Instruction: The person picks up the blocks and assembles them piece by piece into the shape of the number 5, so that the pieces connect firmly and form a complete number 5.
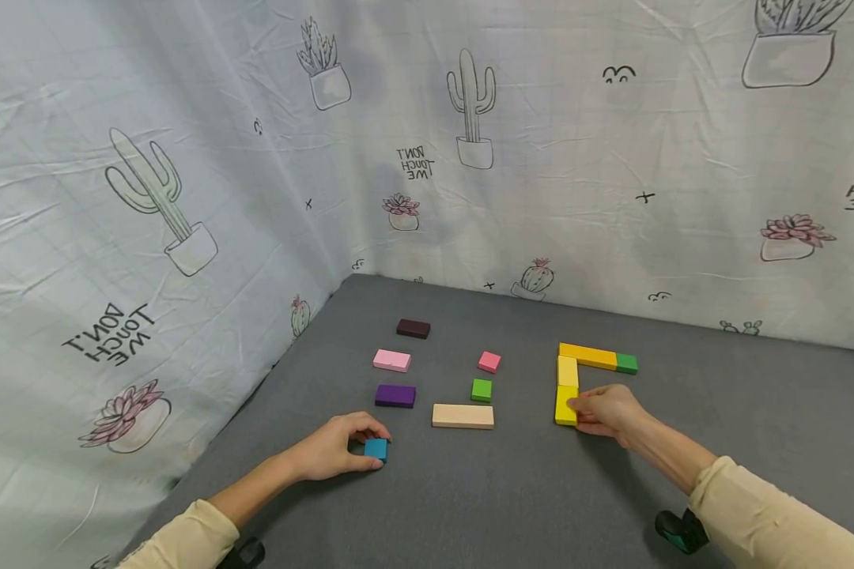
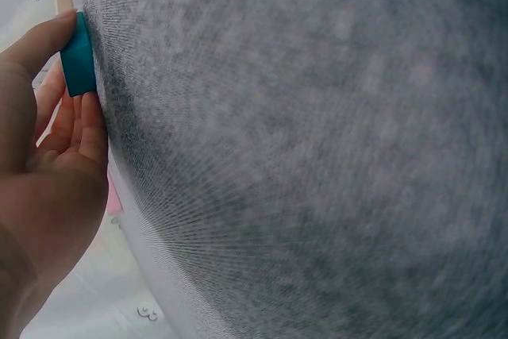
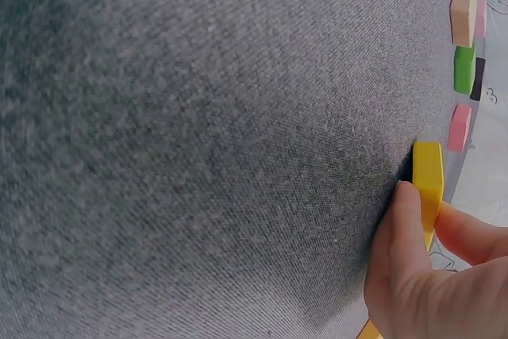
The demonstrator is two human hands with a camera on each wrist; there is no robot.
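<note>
Nearest, a cream left sleeve (image 1: pixel 188 539) and a matching right sleeve (image 1: pixel 776 518) reached in over the grey tabletop (image 1: pixel 434 506). The two hands were well apart, each clamped on a block. The left hand (image 1: pixel 333 449) pinched a small blue block (image 1: pixel 375 450) between thumb and fingers, on the near left part of the tabletop.

A little farther off, a long beige block (image 1: pixel 462 416) lay between the hands, touching neither. To its right, the right hand (image 1: pixel 607 412) gripped a bright yellow block (image 1: pixel 564 407) with thumb and fingers. A purple block (image 1: pixel 394 396) lay beyond the left hand, and a light green block (image 1: pixel 481 390) just behind the beige one.

Past the bright yellow block, a paler yellow block (image 1: pixel 568 371) continued its line, end to end. Level with that were a pale pink block (image 1: pixel 391 360) at left and a small coral block (image 1: pixel 489 362) near the middle. An orange-yellow block (image 1: pixel 587 356) turned the corner rightward, with a dark green block (image 1: pixel 626 363) at its right end. Farthest among the blocks lay a dark brown block (image 1: pixel 413 329); behind rose a white cloth (image 1: pixel 555 142) printed with potted cacti.
</note>
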